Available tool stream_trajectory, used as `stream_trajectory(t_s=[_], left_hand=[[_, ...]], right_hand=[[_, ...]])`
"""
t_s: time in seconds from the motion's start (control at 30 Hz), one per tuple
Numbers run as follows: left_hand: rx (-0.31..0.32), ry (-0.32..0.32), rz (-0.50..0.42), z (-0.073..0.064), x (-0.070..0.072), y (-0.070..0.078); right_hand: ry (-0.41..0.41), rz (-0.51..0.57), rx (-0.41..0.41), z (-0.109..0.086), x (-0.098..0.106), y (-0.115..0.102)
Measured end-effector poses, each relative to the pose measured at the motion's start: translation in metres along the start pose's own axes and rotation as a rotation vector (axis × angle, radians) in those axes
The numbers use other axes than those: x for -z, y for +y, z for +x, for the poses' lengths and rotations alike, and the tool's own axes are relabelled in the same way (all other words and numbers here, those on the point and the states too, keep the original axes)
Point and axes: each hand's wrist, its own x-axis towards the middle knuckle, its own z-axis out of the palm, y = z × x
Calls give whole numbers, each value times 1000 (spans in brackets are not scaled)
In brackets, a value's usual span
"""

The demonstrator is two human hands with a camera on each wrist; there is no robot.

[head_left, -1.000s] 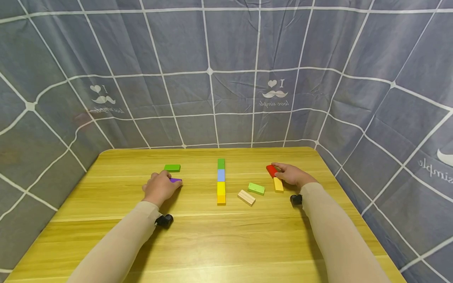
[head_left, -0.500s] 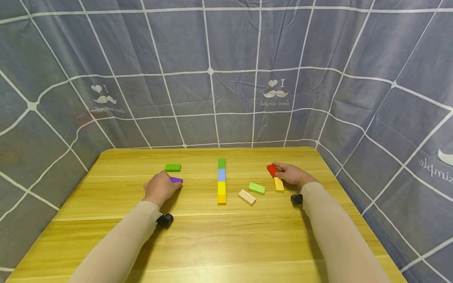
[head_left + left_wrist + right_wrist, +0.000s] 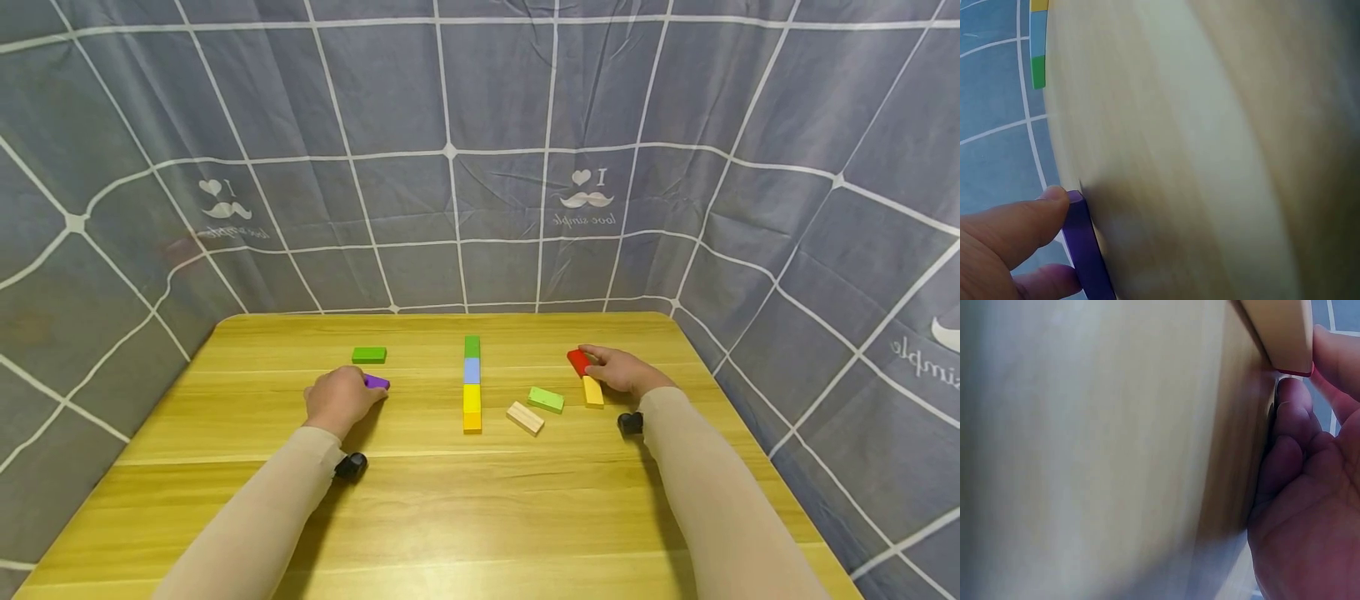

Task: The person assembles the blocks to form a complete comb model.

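The left hand (image 3: 336,402) pinches the purple block (image 3: 378,382), left of the central row of blocks (image 3: 472,372), while the right hand (image 3: 626,372) pinches the red block (image 3: 577,361) at the far end of the orange block (image 3: 593,392), where a light, level hold probably best avoids jarring it.

In the head view, I find the purple block (image 3: 377,382) partly covered by the left hand (image 3: 340,400) and the red block (image 3: 577,361) partly covered by the right hand (image 3: 619,371). The lower edge crops the left sleeve (image 3: 258,508) and right sleeve (image 3: 720,500). My left wrist view crops the purple block at bottom; my right wrist view blurs the tabletop (image 3: 1116,425).
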Motion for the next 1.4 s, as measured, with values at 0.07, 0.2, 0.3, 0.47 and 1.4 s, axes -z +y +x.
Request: stream_trajectory(t_s=[0.07, 0.2, 0.3, 0.47, 1.4], left_hand=[[6, -1, -7, 0, 0, 0], [10, -4, -10, -1, 0, -1], [3, -9, -1, -2, 1, 0], [-4, -11, 16, -1, -1, 0], [-25, -4, 12, -2, 1, -3]], right_hand=[[0, 0, -8, 0, 0, 0], [-3, 19, -19, 1, -2, 1], [-13, 61, -24, 1, -3, 2], [-22, 88, -23, 2, -3, 4], [-7, 36, -4, 2, -1, 2]])
